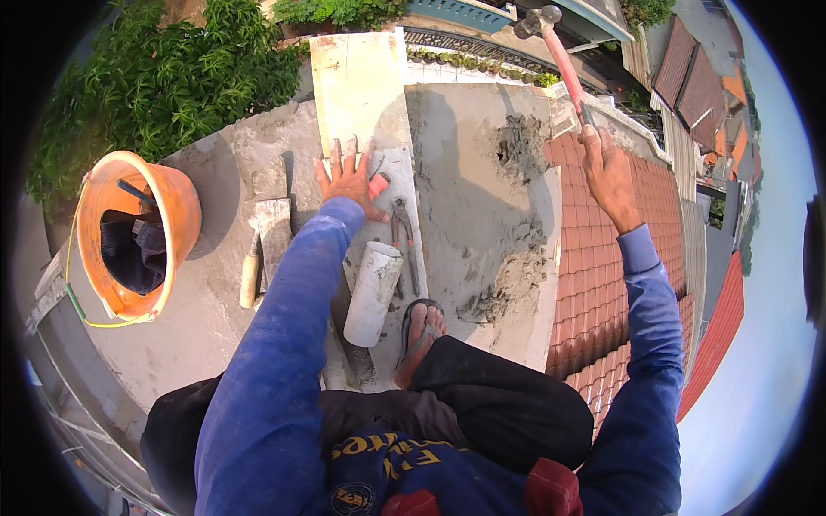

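Note:
My left hand [347, 182] lies with spread fingers on the pale boards [358, 90], beside a small red object [379, 184], partly hidden and too unclear to name. Just right of it lie metal pincers [404, 249]. Below is a short, dirty white pipe [371, 297]. A wooden-handled trowel [250, 275] and a flat mortar-stained piece [274, 228] lie left of the pipe. My right hand [607, 172] is raised at the upper right, closed round the grip of a red-handled hammer [564, 64], its metal head uppermost.
An orange bucket [176, 211] holding dark cloth stands at left. I crouch on a grey concrete slab [465, 198], my sandalled foot [422, 327] by the pipe. Red roof tiles [615, 292] slope away at right. Trees [112, 103], railings and neighbouring roofs lie beyond the edges.

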`<state>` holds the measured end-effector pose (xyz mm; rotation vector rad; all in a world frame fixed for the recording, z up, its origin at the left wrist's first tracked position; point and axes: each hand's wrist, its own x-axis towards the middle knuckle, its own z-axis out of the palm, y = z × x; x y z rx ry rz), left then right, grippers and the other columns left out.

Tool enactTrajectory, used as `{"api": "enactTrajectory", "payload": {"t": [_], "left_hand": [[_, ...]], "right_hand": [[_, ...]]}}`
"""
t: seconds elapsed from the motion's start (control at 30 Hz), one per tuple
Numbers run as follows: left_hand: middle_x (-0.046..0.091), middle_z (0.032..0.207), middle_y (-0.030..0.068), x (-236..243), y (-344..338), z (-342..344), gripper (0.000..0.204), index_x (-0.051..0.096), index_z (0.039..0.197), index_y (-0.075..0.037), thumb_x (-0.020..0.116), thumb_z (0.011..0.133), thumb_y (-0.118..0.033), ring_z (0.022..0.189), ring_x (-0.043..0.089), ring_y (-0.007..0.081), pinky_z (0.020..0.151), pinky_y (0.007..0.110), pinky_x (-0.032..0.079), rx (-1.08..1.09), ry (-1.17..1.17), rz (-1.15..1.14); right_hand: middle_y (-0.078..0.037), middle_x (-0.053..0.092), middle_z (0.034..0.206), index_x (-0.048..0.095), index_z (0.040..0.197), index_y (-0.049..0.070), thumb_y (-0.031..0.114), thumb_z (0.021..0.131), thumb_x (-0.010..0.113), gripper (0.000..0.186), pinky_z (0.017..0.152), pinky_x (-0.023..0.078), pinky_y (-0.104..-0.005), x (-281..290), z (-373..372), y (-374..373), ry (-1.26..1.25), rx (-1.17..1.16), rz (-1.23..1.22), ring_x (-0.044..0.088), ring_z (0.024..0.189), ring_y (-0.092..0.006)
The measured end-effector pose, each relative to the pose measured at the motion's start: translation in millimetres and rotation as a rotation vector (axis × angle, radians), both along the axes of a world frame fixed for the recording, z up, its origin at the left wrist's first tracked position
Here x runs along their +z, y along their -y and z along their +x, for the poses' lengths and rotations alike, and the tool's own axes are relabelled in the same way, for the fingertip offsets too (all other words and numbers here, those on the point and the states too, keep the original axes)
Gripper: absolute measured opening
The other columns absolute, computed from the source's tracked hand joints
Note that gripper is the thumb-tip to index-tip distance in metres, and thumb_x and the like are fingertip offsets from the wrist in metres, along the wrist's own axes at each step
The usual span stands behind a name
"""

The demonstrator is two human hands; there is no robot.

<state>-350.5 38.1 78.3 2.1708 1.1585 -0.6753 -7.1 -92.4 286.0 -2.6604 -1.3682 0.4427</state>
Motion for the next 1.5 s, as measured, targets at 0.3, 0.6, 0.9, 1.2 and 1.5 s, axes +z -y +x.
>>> {"api": "enactTrajectory", "payload": {"t": [0.3,0.6,0.9,1.2,1.5], "left_hand": [[0.004,0.175,0.0117,-4.5,8.4,7.7,0.156,0.003,0.168,-0.026,0.1,0.049,-0.056,0.16,-0.009,0.0375,0.123,0.069,-0.004,-0.026,0.062,-0.012],[0.003,0.175,0.0119,1.4,1.6,6.6,0.154,0.003,0.168,-0.026,0.098,0.05,-0.058,0.16,-0.01,0.0377,0.123,0.069,-0.004,-0.029,0.01,-0.006],[0.002,0.175,0.0119,0.6,0.7,15.8,0.155,0.002,0.168,-0.026,0.099,0.05,-0.057,0.16,-0.01,0.0375,0.123,0.068,-0.005,-0.047,0.071,-0.017],[0.001,0.175,0.0114,-3.5,0.9,12.3,0.155,0.002,0.168,-0.026,0.098,0.05,-0.059,0.16,-0.012,0.038,0.123,0.068,-0.006,-0.027,0.049,-0.019],[0.001,0.175,0.0113,-8.3,4.1,12.0,0.158,0.0,0.168,-0.025,0.097,0.048,-0.062,0.16,-0.011,0.0373,0.123,0.069,-0.004,-0.062,0.018,0.019]], "right_hand": [[-0.033,0.07,0.088,0.065,0.113,-0.003,0.05,0.107,0.045,0.057,0.079,0.056,-0.0579,-118.6,42.2,129.2,0.162,0.13,-0.644,0.07,0.089,-0.0504],[-0.024,0.068,0.08,0.065,0.106,-0.003,0.046,0.109,0.044,0.053,0.071,0.05,-0.0503,-36.6,14.5,42.7,0.032,0.064,-0.023,0.068,0.076,-0.0408],[-0.028,0.073,0.094,0.062,0.118,0.0,0.048,0.108,0.043,0.053,0.082,0.054,-0.0568,-126.2,40.8,152.5,0.255,0.068,-0.576,0.071,0.092,-0.0491],[-0.029,0.068,0.085,0.067,0.106,-0.002,0.05,0.109,0.042,0.057,0.074,0.05,-0.055,-58.9,42.4,86.9,0.038,0.032,-0.236,0.068,0.083,-0.0466],[-0.026,0.07,0.079,0.059,0.121,0.001,0.047,0.109,0.043,0.05,0.07,0.054,-0.0559,-89.7,-1.0,74.4,0.166,0.011,0.125,0.071,0.078,-0.047]]}}
